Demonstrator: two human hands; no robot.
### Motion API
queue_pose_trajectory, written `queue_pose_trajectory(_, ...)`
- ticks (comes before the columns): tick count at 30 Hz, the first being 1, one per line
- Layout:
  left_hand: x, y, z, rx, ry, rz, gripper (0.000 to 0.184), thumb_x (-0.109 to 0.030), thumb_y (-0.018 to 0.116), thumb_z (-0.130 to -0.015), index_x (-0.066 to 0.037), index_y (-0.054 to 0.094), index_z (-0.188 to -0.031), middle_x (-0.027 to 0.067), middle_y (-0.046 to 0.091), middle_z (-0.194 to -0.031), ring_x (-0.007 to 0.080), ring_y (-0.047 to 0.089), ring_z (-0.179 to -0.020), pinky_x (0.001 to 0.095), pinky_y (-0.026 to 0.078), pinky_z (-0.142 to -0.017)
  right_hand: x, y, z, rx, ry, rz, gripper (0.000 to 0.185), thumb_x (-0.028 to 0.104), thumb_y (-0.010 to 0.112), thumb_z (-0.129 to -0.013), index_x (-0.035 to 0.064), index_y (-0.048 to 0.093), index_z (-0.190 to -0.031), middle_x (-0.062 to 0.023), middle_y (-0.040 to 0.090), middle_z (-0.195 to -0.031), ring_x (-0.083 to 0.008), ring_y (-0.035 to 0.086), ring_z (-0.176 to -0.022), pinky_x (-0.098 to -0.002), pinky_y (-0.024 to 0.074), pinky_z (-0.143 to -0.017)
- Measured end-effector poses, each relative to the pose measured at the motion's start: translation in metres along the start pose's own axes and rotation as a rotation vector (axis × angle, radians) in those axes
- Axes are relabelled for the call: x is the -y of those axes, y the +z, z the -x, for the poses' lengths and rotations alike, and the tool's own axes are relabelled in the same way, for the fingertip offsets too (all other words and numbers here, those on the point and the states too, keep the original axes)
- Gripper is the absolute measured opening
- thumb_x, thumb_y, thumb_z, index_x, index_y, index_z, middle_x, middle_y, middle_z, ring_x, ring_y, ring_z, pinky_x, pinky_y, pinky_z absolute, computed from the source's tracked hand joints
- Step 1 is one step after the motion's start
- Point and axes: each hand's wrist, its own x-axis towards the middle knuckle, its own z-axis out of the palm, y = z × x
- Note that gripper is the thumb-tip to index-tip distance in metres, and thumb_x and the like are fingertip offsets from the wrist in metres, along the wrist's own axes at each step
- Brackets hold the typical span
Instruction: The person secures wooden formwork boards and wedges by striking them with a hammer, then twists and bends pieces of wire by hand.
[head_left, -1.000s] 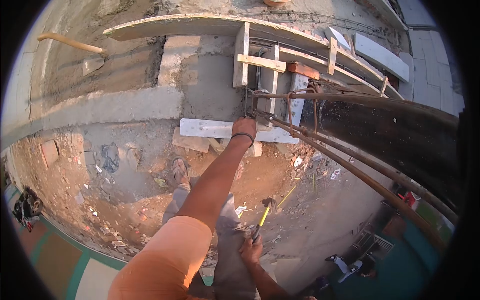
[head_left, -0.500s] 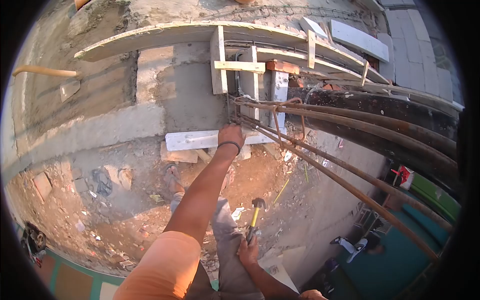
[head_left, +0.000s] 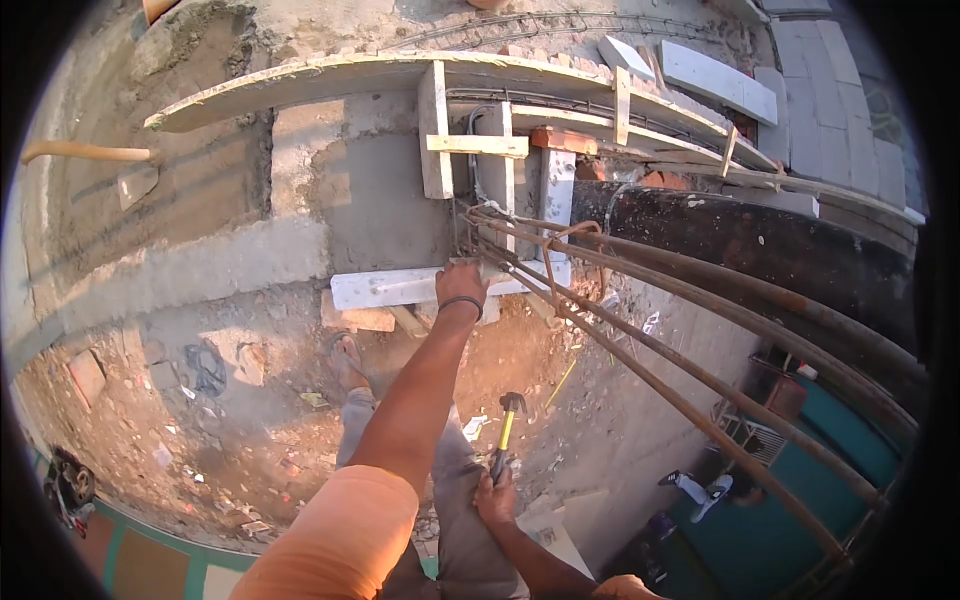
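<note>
A black pipe (head_left: 760,225) runs in from the right edge, with rusty rods (head_left: 660,272) fanning beside it from the centre toward the lower right. Across the top stretches a long curved plank (head_left: 300,85). Below it, at the centre, lies a grey patch of concrete (head_left: 390,210), edged on the near side by a white board (head_left: 390,289). A hammer (head_left: 504,430) with a yellow and black handle stands head-up, well apart from the board, clasped in the right hand (head_left: 496,497). The left hand (head_left: 462,287) reaches over the white board, near the rods' ends; its fingertips are hidden, so I cannot tell its grip.
</note>
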Motion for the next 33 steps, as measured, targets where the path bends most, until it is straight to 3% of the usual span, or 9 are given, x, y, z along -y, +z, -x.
queue_pose_trajectory(1,-0.002,0.000,0.000,-0.001,-0.007,0.007,0.032,-0.032,0.067,-0.077,-0.013,0.065,-0.102,0.0086,0.062,-0.103,0.0268,0.057,-0.102,0.0404,0.045,-0.086,0.007,-0.002,-0.001,-0.019,-0.065,0.105,0.028,0.022,0.052,-0.087,0.0019,0.041,-0.103,-0.0054,0.050,-0.061,-0.0136,0.050,-0.043,-0.0295,0.0432,-0.038)
queue_pose_trajectory(7,-0.003,-0.003,-0.004,0.050,0.001,-0.008,0.034,-0.031,0.068,-0.075,-0.012,0.065,-0.102,0.0099,0.062,-0.103,0.0280,0.057,-0.102,0.0410,0.043,-0.087,0.023,-0.007,0.001,0.030,0.072,-0.128,0.038,0.023,0.052,-0.087,-0.0004,0.040,-0.115,-0.0048,0.050,-0.062,-0.0130,0.051,-0.044,-0.0297,0.0459,-0.040)
queue_pose_trajectory(13,-0.006,-0.005,-0.003,0.065,0.007,-0.008,0.036,-0.036,0.067,-0.077,-0.010,0.066,-0.101,0.0106,0.062,-0.105,0.0273,0.054,-0.106,0.0401,0.042,-0.088,0.013,-0.008,-0.003,0.045,0.071,-0.134,0.031,0.023,0.051,-0.088,0.0034,0.039,-0.109,-0.0049,0.050,-0.066,-0.0122,0.050,-0.045,-0.0293,0.0448,-0.040)
queue_pose_trajectory(16,-0.010,-0.012,-0.004,0.093,0.015,-0.007,0.038,-0.037,0.067,-0.077,-0.009,0.065,-0.102,0.0111,0.062,-0.106,0.0274,0.054,-0.107,0.0402,0.042,-0.088,0.016,-0.008,-0.004,0.061,0.068,-0.127,0.041,0.022,0.049,-0.088,-0.0026,0.038,-0.118,-0.0131,0.054,-0.070,-0.0193,0.054,-0.047,-0.0339,0.0466,-0.042)
queue_pose_trajectory(19,-0.017,-0.023,-0.001,0.106,0.013,-0.024,0.040,-0.035,0.067,-0.077,-0.006,0.064,-0.104,0.0130,0.061,-0.107,0.0283,0.053,-0.108,0.0400,0.042,-0.090,0.007,-0.007,-0.005,0.065,0.001,-0.217,0.040,0.022,0.050,-0.088,-0.0022,0.039,-0.118,-0.0113,0.053,-0.069,-0.0176,0.053,-0.047,-0.0322,0.0454,-0.041)
queue_pose_trajectory(22,-0.013,-0.016,0.001,0.085,0.007,-0.027,0.040,-0.033,0.067,-0.077,-0.006,0.063,-0.106,0.0130,0.061,-0.107,0.0288,0.052,-0.110,0.0401,0.041,-0.091,0.017,-0.009,-0.007,0.054,0.035,-0.164,0.026,0.021,0.049,-0.088,0.0051,0.037,-0.105,-0.0050,0.046,-0.064,-0.0124,0.046,-0.043,-0.0288,0.0425,-0.038)
queue_pose_trajectory(25,-0.008,-0.010,0.001,0.060,0.014,0.005,0.038,-0.030,0.067,-0.077,-0.007,0.063,-0.108,0.0115,0.061,-0.108,0.0286,0.052,-0.110,0.0407,0.041,-0.092,0.021,-0.010,-0.007,0.085,0.133,-0.257,0.040,0.020,0.050,-0.087,-0.0021,0.036,-0.118,-0.0063,0.049,-0.068,-0.0135,0.049,-0.045,-0.0286,0.0421,-0.038)
queue_pose_trajectory(28,-0.005,-0.009,0.000,0.084,0.012,0.017,0.036,-0.028,0.067,-0.077,-0.009,0.063,-0.107,0.0097,0.061,-0.109,0.0280,0.053,-0.109,0.0408,0.041,-0.092,0.017,-0.009,-0.010,0.084,0.136,-0.330,0.026,0.018,0.049,-0.088,0.0050,0.037,-0.107,-0.0041,0.045,-0.066,-0.0110,0.044,-0.042,-0.0274,0.0405,-0.037)
queue_pose_trajectory(33,-0.005,-0.003,-0.001,0.070,0.005,0.040,0.033,-0.029,0.067,-0.077,-0.008,0.064,-0.103,0.0104,0.060,-0.110,0.0274,0.052,-0.110,0.0408,0.041,-0.092,0.027,-0.011,-0.008,0.065,0.155,-0.305,0.025,0.016,0.048,-0.089,0.0054,0.038,-0.110,-0.0016,0.045,-0.064,-0.0099,0.044,-0.044,-0.0264,0.0400,-0.037)
